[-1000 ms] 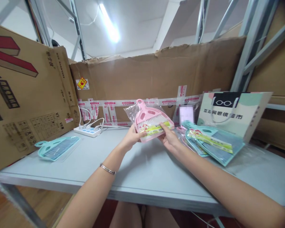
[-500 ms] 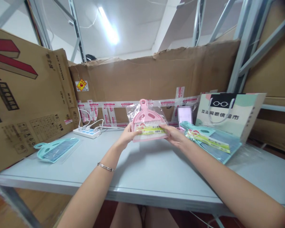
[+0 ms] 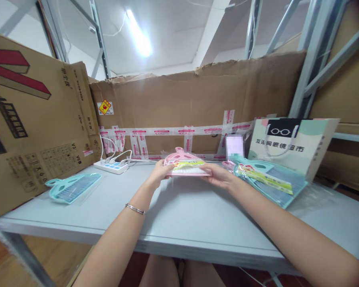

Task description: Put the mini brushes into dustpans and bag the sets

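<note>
Between my two hands is a pink dustpan and brush set [image 3: 185,162] in clear plastic, with a yellow-green label across it. My left hand [image 3: 160,173] grips its left edge, thumb on top. On the right edge, my right hand [image 3: 217,175] is closed with its thumb over the front. The set is tilted back, its handle pointing away from me, just above the table. A teal dustpan and brush set [image 3: 73,188] lies to the left. Right of my right hand, teal dustpan sets [image 3: 272,179] with a similar label lie on the table, seemingly stacked.
The grey table [image 3: 179,223] has a metal front edge. A white power strip [image 3: 111,166] with plugged cables sits at the back left. At the back right stand a paper bag [image 3: 287,145] and a blurred-screen device [image 3: 235,146]. Cardboard [image 3: 167,99] walls the back; a large carton [image 3: 42,119] stands left.
The pink dustpan set has tipped back from nearly upright to a flatter angle, its handle end lower now. Both hands have kept their hold. The view has shifted slightly.
</note>
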